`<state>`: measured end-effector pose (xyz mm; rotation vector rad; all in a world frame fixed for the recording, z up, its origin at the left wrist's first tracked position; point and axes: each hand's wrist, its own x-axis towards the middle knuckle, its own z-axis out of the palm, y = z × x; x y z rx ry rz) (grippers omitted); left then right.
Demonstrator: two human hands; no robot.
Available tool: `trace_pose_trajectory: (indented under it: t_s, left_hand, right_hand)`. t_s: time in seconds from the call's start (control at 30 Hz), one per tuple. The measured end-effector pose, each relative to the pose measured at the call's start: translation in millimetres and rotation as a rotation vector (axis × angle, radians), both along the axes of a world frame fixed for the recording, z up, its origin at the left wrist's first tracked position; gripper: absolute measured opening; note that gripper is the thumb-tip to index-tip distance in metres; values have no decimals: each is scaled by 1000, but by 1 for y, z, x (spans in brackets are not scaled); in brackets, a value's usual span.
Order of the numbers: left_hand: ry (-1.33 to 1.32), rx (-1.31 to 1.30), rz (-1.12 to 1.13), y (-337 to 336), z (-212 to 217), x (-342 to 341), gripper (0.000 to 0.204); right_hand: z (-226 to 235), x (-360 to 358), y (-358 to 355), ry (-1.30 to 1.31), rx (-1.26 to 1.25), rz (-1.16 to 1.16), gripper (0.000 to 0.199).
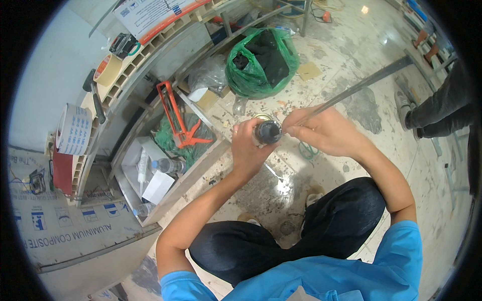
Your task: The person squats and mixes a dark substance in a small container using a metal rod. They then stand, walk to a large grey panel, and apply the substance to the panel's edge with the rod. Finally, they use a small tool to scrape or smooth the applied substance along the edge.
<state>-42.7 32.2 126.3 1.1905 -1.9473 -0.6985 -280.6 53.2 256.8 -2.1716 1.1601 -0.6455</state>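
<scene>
The left hand (247, 150) has its fingers and thumb wrapped round a small dark-topped can (268, 132), which sits between the two hands, its dark top facing the camera. The right hand (324, 131) is just beside it, thumb and forefinger drawn together near the can's edge; whether they pinch anything is hidden. A long grey metal bar (351, 90) meets that hand and runs off beyond it to the upper right, but whether the fingers hold it I cannot tell. Just beyond the can shows a gold-coloured round rim, and below the right hand lies a green looped thing (307, 150) on the stained floor. Toward the wearer from the grip are dark-trousered knees and a blue shirt. Left of the grip, an open tray (201, 168) holds an orange caulking gun (175, 123), a clear bottle (169, 166) and a white box (158, 187). Past the grip, farther off, stands a green plastic bag (251, 89) with dark contents. Well apart to the left, a hammer (94, 95) and tape rolls (75, 129) rest on a bench; well apart to the right are another person's dark-trousered legs (444, 105).
</scene>
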Motion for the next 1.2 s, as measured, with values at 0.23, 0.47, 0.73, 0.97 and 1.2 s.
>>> trace_pose_trajectory:
  t_s: [0.23, 0.47, 0.73, 0.97, 1.2]
  left_hand:
    - [-2, -23, -24, -1, -2, 0, 74]
    - [-10, -43, -10, -1, -5, -1, 73]
    - [-3, -35, -16, -1, -5, 0, 73]
    - [-4, -57, -13, -1, -7, -1, 74]
    - [-21, -29, -16, 0, -7, -1, 75]
  right_hand:
    - [4, 4, 2, -124, -93, 16, 22]
    - [0, 0, 1, -71, -92, 17, 21]
    - [-1, 2, 0, -106, -80, 5, 22]
    - [2, 2, 1, -148, 0, -21, 24]
    - [-1, 0, -2, -52, 13, -20, 24]
